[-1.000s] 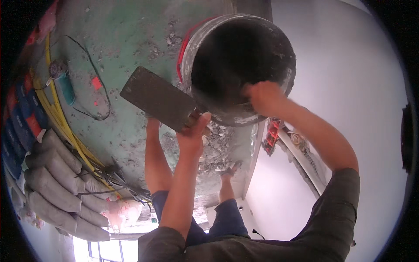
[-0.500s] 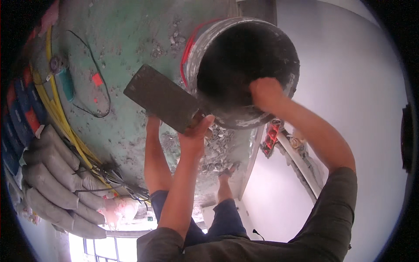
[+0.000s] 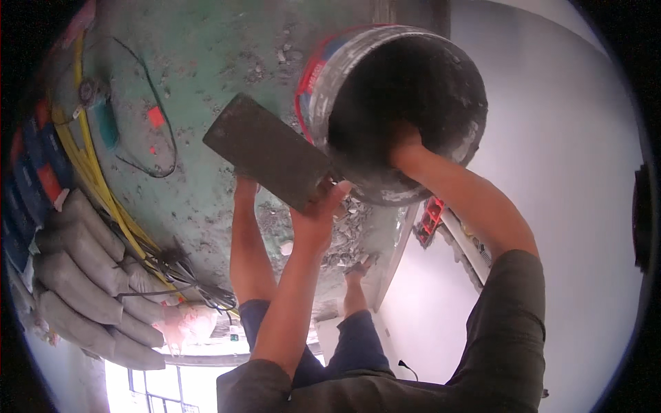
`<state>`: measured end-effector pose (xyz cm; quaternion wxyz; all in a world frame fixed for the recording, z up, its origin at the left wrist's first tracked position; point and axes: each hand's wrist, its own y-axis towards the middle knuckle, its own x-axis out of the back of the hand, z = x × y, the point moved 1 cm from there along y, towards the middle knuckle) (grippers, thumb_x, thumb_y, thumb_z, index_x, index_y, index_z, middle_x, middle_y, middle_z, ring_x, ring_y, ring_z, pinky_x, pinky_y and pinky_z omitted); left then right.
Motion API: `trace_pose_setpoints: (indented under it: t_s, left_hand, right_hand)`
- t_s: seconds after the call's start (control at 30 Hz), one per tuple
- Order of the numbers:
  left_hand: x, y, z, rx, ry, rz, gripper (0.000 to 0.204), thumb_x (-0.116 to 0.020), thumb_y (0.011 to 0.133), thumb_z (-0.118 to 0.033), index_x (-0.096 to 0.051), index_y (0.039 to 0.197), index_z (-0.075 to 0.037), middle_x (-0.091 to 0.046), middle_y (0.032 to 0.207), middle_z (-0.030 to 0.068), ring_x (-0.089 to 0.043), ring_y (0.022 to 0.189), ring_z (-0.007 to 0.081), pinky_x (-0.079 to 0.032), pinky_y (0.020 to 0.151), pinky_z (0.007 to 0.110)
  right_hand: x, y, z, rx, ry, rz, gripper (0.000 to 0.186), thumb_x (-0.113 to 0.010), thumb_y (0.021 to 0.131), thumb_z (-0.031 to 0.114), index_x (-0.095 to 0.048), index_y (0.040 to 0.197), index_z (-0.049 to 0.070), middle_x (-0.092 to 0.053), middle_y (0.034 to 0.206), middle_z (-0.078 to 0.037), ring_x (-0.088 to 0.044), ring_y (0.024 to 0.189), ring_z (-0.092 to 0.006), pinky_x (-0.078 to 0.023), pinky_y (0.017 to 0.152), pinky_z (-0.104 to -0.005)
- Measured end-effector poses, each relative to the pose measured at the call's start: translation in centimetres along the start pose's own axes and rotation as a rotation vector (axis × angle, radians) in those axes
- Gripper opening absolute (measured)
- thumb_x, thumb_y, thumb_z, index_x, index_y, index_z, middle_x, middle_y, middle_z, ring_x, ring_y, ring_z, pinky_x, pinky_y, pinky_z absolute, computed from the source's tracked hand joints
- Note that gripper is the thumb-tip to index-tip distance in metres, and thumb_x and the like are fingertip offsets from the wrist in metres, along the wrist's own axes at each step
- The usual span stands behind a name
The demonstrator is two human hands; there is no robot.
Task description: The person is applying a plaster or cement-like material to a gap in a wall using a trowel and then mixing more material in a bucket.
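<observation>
A dark rectangular plastering trowel (image 3: 267,153) lies flat across my view, and my left hand (image 3: 319,212) grips it at its near right end, the thumb showing on top. Right of it is a grey-smeared bucket (image 3: 320,96) with a red and blue outer side; the trowel's right end is close against its near left rim. My right hand (image 3: 406,143) reaches down over the near rim into the bucket. Its fingers look curled, but the dark inside hides what they hold. The bucket's contents are too dark to make out.
Rubble (image 3: 348,237) lies on the green floor below the bucket. Grey sacks (image 3: 82,275) are piled at the left beside yellow hoses (image 3: 93,165). A teal power tool (image 3: 106,124) with a black cord rests nearby. A white wall (image 3: 558,172) stands at the right.
My right hand has gone deeper into the bucket. The bucket, the trowel and my left hand appear shifted slightly right in view. The left hand keeps its grip on the trowel.
</observation>
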<state>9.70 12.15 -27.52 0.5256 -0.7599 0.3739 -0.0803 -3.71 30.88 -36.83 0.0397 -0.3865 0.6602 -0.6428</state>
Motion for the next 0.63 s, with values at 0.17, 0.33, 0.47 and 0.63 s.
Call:
trace_pose_setpoints:
  t_s: [0.17, 0.33, 0.47, 0.63]
  left_hand:
    - [0.9, -0.1, -1.5, -0.002, 0.049, -0.05, 0.029, -0.077, 0.076, -0.005, -0.062, 0.101, -0.007, -0.063, 0.087, 0.0026, -0.062, 0.073, 0.0141, -0.049, 0.059, 0.026]
    - [-0.9, 0.0, -0.8, -0.018, 0.003, 0.02, 0.035, -0.076, 0.075, 0.001, -0.059, 0.105, -0.005, -0.06, 0.087, 0.0023, -0.056, 0.068, 0.0101, -0.045, 0.05, 0.024]
    - [-0.2, 0.5, -0.7, -0.029, 0.019, -0.007, 0.035, -0.076, 0.076, 0.0, -0.058, 0.105, -0.005, -0.06, 0.09, 0.0022, -0.057, 0.072, 0.0099, -0.045, 0.052, 0.024]
    - [0.7, 0.4, -0.9, -0.024, 0.002, -0.002, 0.042, -0.077, 0.076, -0.003, -0.056, 0.112, -0.006, -0.059, 0.097, 0.002, -0.058, 0.079, 0.011, -0.047, 0.055, 0.023]
  right_hand:
    - [7.2, -5.3, -1.9, 0.151, -0.04, 0.101, 0.025, -0.054, 0.087, 0.014, -0.07, 0.106, 0.007, -0.07, 0.101, -0.015, -0.069, 0.093, -0.0311, -0.056, 0.076, -0.0441]
    - [2.4, 5.4, -7.4, -0.104, -0.194, 0.011, 0.026, -0.055, 0.088, 0.017, -0.069, 0.109, 0.01, -0.068, 0.106, -0.014, -0.067, 0.098, -0.0292, -0.056, 0.078, -0.0416]
    - [-3.6, 7.6, -2.0, -0.215, -0.027, -0.133, 0.029, -0.054, 0.091, 0.019, -0.066, 0.114, 0.009, -0.067, 0.11, -0.016, -0.066, 0.1, -0.0299, -0.055, 0.081, -0.0412]
    - [-1.1, 1.8, 0.8, -0.048, 0.1, -0.037, 0.06, -0.056, 0.092, 0.022, -0.034, 0.148, 0.016, -0.038, 0.148, -0.017, -0.049, 0.128, -0.0323, -0.047, 0.1, -0.042]
